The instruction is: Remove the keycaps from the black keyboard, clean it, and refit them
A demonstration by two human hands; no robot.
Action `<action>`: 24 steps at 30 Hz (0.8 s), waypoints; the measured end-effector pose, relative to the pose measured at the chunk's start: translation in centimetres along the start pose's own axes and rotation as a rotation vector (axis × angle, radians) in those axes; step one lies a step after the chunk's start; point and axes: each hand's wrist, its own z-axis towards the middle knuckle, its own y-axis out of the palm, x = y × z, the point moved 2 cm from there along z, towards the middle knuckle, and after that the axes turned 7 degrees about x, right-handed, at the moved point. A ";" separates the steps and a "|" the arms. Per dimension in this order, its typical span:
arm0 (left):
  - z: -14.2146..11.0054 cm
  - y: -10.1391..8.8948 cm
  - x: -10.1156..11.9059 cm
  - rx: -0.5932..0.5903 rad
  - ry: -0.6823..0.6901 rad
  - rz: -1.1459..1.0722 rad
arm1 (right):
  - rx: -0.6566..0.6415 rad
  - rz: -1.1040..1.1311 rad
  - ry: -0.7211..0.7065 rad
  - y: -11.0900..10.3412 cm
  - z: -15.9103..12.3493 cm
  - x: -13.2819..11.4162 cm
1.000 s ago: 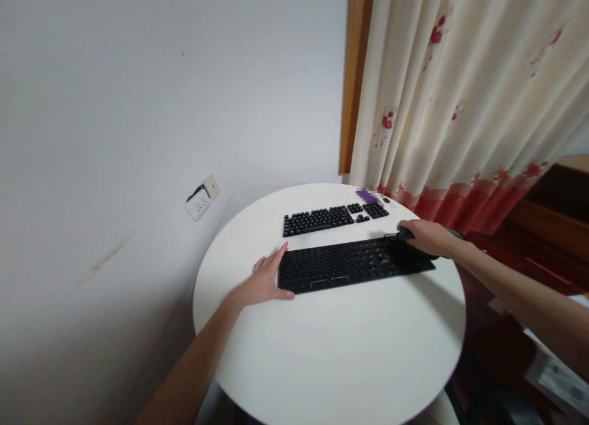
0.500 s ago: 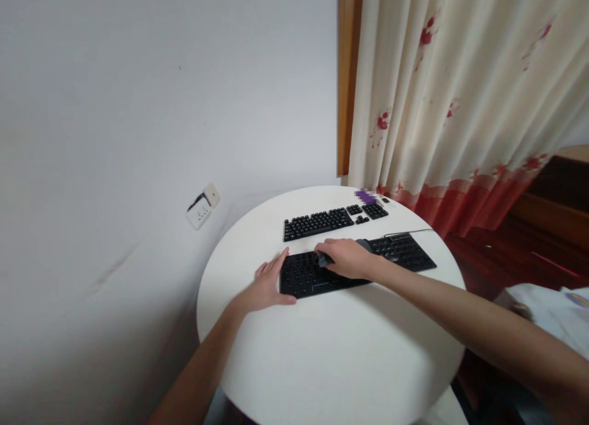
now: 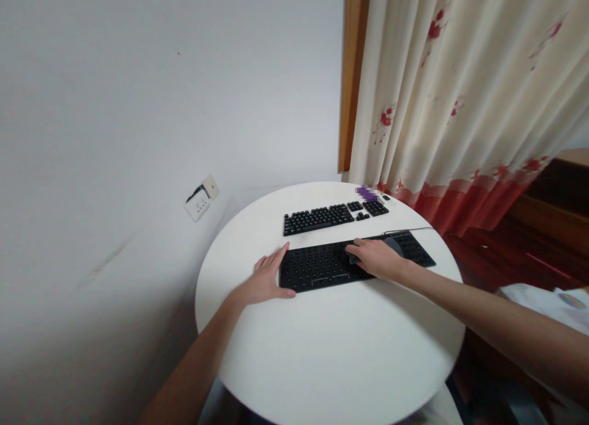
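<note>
A black keyboard [image 3: 317,265] with its keycaps off lies flat on the round white table [image 3: 322,351]. At its left end my left hand [image 3: 264,284] spans the short side, thumb at the near corner and fingers at the far one, holding it. My right hand [image 3: 375,257] is closed on a dark grey cloth [image 3: 392,247] and rests on the keyboard right of its middle. Part of the cloth and the keys beneath are hidden by the hand. Behind the keyboard, loose black keycaps [image 3: 318,219] are laid out in keyboard order.
A blurred purple item [image 3: 367,194] and a small dark piece [image 3: 386,198] sit at the table's far right. The keyboard's cable [image 3: 416,229] runs off the right edge. A wall with a socket [image 3: 197,205] stands to the left, a curtain [image 3: 414,137] behind.
My right hand swept the cloth from the keyboard's right end to the left, then came partway back to the right. The left hand stayed at the left end.
</note>
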 end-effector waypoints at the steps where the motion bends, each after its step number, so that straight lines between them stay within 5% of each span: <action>1: 0.0 0.0 0.0 -0.004 0.002 0.000 | -0.002 -0.010 0.011 0.1 -0.6 1.0; 7: 0.0 0.1 -0.1 -0.009 -0.010 0.000 | -0.053 -0.063 0.102 0.1 -3.5 6.5; 14: 0.1 0.1 0.1 -0.010 -0.002 0.019 | 0.023 -0.132 0.270 -2.8 -5.1 11.2; 18: 0.0 0.2 -0.1 -0.011 -0.004 0.033 | 0.105 -0.089 0.312 -3.2 -5.1 10.0; 24: 0.0 -0.1 0.0 -0.015 -0.013 0.040 | 0.036 -0.048 0.314 0.6 -4.7 6.6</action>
